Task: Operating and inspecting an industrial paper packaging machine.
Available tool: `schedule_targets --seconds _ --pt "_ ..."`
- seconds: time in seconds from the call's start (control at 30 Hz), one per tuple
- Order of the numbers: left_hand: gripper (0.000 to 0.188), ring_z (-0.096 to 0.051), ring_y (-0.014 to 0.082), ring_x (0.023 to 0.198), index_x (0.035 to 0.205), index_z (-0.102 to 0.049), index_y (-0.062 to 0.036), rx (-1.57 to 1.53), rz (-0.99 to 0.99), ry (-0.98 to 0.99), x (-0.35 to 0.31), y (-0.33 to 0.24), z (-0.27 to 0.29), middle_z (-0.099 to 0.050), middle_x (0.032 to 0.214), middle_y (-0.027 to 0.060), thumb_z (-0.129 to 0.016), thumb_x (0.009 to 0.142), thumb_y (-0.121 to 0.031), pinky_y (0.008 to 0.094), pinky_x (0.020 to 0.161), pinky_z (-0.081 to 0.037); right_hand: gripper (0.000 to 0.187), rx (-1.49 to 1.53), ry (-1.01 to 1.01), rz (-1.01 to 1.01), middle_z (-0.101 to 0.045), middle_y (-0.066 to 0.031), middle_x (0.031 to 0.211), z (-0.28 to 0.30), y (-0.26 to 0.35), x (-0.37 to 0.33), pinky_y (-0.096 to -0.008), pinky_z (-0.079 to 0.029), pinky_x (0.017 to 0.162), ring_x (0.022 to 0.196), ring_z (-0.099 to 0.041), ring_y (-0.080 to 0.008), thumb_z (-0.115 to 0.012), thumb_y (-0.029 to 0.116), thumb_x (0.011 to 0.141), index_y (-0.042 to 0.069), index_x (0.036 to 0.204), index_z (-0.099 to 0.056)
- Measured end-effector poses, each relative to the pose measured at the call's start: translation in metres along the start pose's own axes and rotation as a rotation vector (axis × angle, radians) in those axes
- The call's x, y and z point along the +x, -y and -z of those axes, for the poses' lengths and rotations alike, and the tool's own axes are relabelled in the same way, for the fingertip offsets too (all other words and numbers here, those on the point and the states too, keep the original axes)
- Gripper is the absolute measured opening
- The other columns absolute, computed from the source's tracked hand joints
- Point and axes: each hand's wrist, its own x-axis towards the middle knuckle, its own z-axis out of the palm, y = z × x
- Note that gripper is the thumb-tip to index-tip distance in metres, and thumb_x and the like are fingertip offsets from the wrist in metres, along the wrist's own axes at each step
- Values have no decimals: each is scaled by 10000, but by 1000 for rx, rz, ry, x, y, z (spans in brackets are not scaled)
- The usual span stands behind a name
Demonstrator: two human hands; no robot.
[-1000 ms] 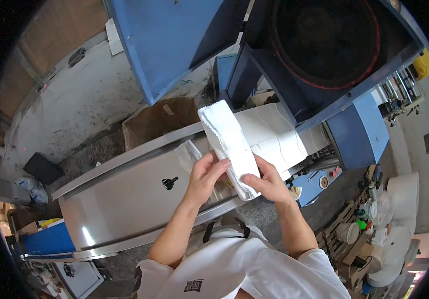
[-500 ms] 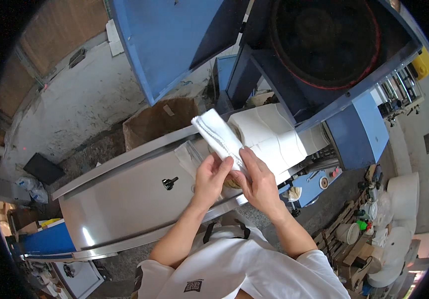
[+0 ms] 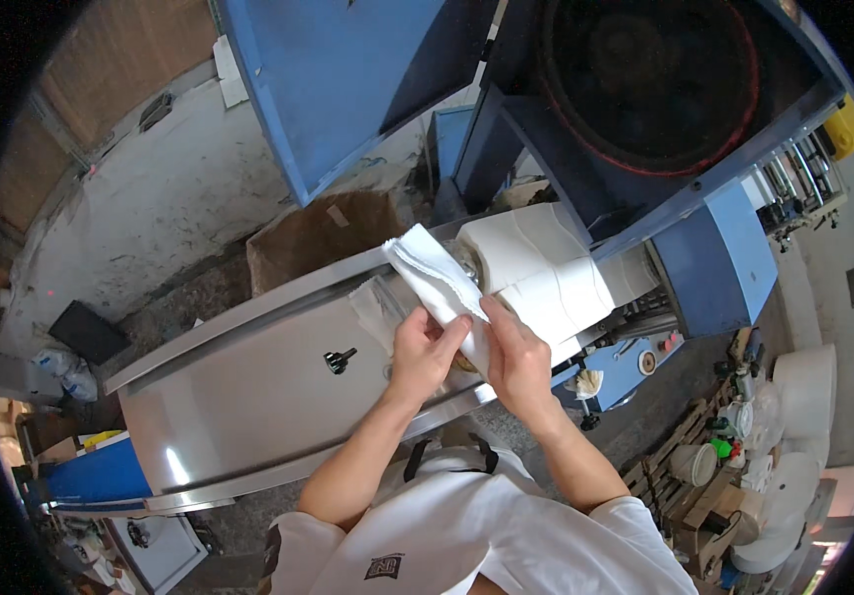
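white bundle [image 3: 439, 278], layered, wavy-edged, left grip [image 3: 421, 355] and right grip [image 3: 519, 359] closed around it

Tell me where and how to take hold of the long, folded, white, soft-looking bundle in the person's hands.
Probably best: pinch the white bundle at its far end, across both long edges, coming from the far side. It slants away leftward, and that end juts past the left hand and right hand, which cover the near part.

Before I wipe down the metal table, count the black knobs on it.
1: the black knob, on the metal table left of the folded white bundle. Others may be hidden under the bundle.
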Motion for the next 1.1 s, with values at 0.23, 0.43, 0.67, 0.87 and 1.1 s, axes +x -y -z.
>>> schedule_targets --seconds 0.23,0.43,0.67,0.87,1.1 --pt "259 -598 100 796 1022 -586 53 98 -78 -131 13 5 -2 -657 923 60 -680 840 -106 254 685 -490 374 -111 -109 180 -634 -238 1191 -10 2 4 -444 -534 874 1061 -635 -414 -636 -11 822 -18 1194 -608" --pt "271 -605 92 804 1023 -585 55 3 -77 -101 15 7 3 -656 926 59 -689 843 -119 249 670 -495 424 -84 -25 212 -587 -234 1278 -4 4 10 -437 -521 912 1124 -602 -410 -643 -18 823 5 1245 -603" --pt "254 -632 99 814 1080 -597 32 -128 49 14 17 -1 12 -660 955 56 -656 875 -104 253 676 -530 481 -107 97 273 -520 -227 1372 10 7 13 -434 -508 941 1181 -553 -424 -666 23 826 28 1298 -578" --pt "300 -657 140 903 1125 -609 10 -257 119 125 11 -28 8 -670 1030 84 -665 929 -209 293 731 -570 500 -231 134 266 -504 -250 1377 10 5 15 -471 -476 966 1226 -510 -421 -677 44 818 28 1307 -570" --pt "367 -633 104 857 1094 -638 37 6 -8 -23 23 -15 17 -676 985 60 -689 932 -288 253 705 -529 438 316 115 -26 -580 -217 1283 22 -11 -1 -418 -472 984 1180 -575 -330 -750 148 802 13 1197 -619"
